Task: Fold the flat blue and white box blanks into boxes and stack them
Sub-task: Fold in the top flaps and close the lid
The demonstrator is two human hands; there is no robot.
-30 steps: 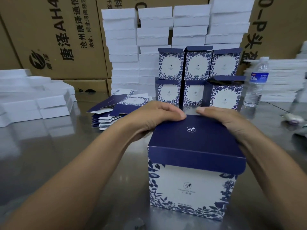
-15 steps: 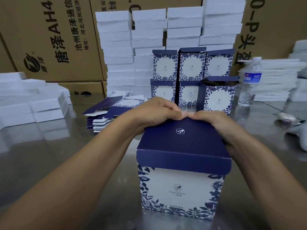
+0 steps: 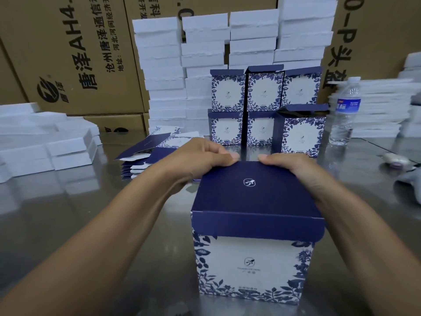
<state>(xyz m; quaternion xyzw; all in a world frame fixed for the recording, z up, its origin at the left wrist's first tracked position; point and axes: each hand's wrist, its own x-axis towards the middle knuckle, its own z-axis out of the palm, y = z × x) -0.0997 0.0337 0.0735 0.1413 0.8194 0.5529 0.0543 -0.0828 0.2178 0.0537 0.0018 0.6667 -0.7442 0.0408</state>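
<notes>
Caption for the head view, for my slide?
Left hand and right hand grip the far lid edge of a blue-and-white box; six folded boxes stacked behind.

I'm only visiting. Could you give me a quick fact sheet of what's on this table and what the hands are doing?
activity: closing the dark blue lid of the front box
left hand: fingers curled over the lid's far edge
right hand: likewise, beside it
finished boxes: six, in two tiers of three, behind
flat blanks: pile at rear left
water bottle: upright, right of the finished boxes
table: shiny metal
</notes>
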